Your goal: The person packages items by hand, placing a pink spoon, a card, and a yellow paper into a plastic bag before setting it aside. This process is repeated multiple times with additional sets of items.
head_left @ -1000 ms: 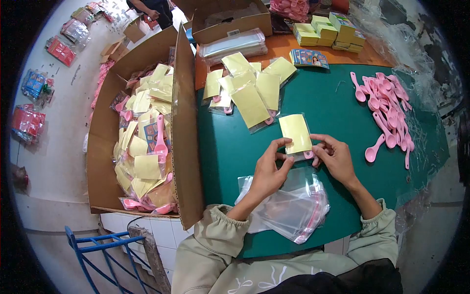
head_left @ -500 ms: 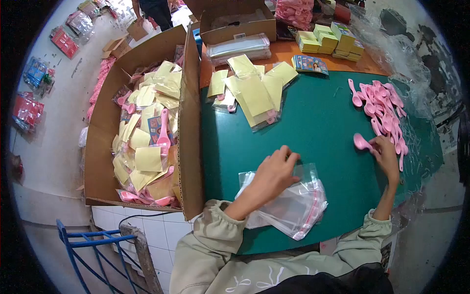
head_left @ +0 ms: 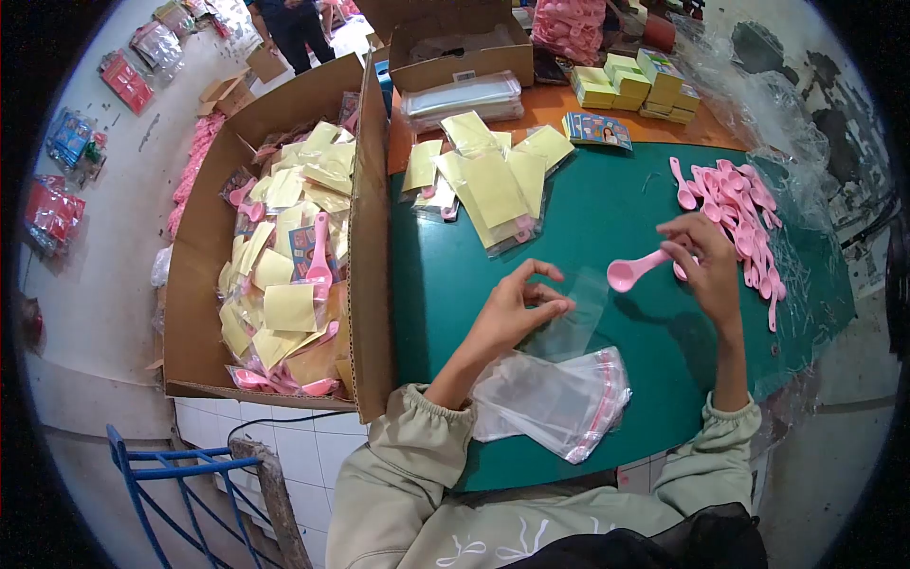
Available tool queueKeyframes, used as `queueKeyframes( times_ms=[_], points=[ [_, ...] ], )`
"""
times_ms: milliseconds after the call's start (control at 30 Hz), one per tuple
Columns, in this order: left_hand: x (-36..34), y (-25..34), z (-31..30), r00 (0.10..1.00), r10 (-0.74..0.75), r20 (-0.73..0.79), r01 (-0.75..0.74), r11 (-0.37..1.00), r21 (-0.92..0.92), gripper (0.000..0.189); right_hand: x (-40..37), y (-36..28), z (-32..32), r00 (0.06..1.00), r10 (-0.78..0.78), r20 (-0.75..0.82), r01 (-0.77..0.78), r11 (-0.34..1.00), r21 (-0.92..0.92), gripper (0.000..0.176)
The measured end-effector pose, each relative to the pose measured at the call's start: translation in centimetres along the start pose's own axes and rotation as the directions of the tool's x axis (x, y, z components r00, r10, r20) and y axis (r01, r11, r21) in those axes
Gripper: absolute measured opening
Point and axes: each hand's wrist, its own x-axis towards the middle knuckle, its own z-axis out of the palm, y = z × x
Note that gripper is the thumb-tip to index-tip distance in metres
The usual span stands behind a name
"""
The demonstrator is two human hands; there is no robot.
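My left hand [head_left: 519, 305] pinches a clear plastic bag [head_left: 580, 308] between thumb and fingers, and the bag stands up off the table. Below it lies a fanned stack of clear bags [head_left: 550, 394] with reddish seal strips. My right hand [head_left: 706, 261] grips a pink measuring spoon [head_left: 623, 275] by its handle, the bowl pointing left toward the bag's open side. Another bit of pink shows under the right fingers, mostly hidden by them. A heap of pink spoons [head_left: 749, 223] lies beyond the right hand.
A large cardboard box [head_left: 372, 284] at left holds packed spoons with yellow cards. More filled packets [head_left: 488, 185] lie at the green table's back, near card stacks [head_left: 621, 85] and bundled bags [head_left: 464, 100]. Crumpled film [head_left: 749, 85] hangs at right. A person [head_left: 292, 28] stands behind.
My right hand has moved left and up from the heap, bringing the spoon close to the bag. My left hand has lifted one bag from the stack.
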Motion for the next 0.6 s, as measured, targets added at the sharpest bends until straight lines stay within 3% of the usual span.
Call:
queueKeyframes(
  times_ms=[100, 200, 433, 600],
  points=[
    [0.0, 0.3, -0.5, 0.999, -0.047, -0.015, 0.045, 0.994, -0.103, 0.028, 2.1, -0.3, 1.5, 0.998, 0.067, -0.007, -0.064, 0.971, 0.228, 0.011],
    [0.1, 0.0, -0.8, 0.998, -0.066, 0.0, 0.066, 0.991, -0.116, 0.028, 3.8, -1.2, 3.1, 0.994, 0.072, -0.081, -0.042, 0.945, 0.326, 0.011],
    [0.3, 0.6, -0.8, 0.998, -0.07, 0.013, 0.07, 0.993, -0.098, 0.031, 3.1, -1.3, 4.8, 0.994, 0.106, -0.017, -0.099, 0.962, 0.254, 0.01],
    [0.3, 0.3, -0.7, 0.997, -0.078, 0.018, 0.079, 0.994, -0.079, 0.035, 1.9, -0.8, 5.7, 0.981, 0.137, -0.135, -0.075, 0.919, 0.388, 0.01]
  ],
)
